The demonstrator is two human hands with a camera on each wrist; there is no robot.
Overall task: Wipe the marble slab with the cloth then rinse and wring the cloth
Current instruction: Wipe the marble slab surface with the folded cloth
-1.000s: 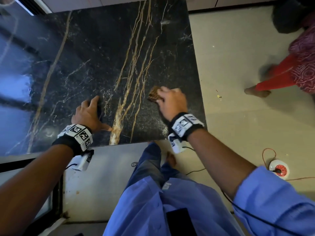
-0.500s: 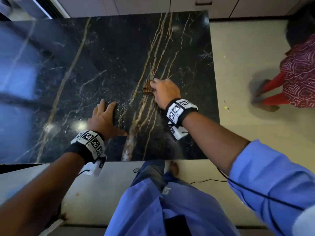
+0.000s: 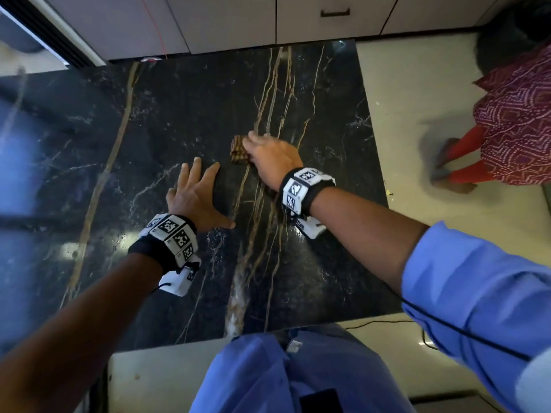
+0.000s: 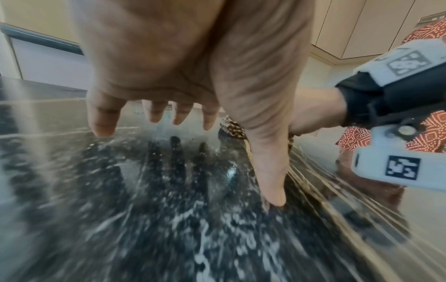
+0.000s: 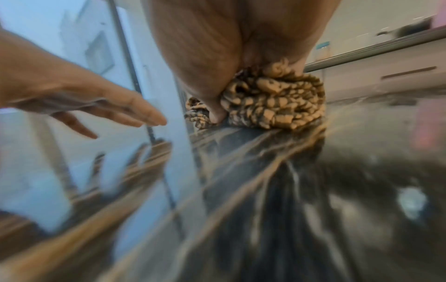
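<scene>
1. Black marble slab (image 3: 185, 108) with gold veins lay low on the pale floor, cabinets behind it.
2. Our right hand (image 3: 272, 160) had its fingers curled over the bunched, patterned cloth (image 5: 272, 103), thumb tucked against it, pressing it onto the slab near the middle.
3. Our left hand (image 3: 196, 195) rested just beside it, fingers straight and spread, thumb out, bracing on the stone.
4. To wipe well, we judged, we needed steady downward pressure, overlapping strokes along the veins, and the far edge covered too.
5. Another person's patterned clothing (image 3: 518, 120) showed at right.
</scene>
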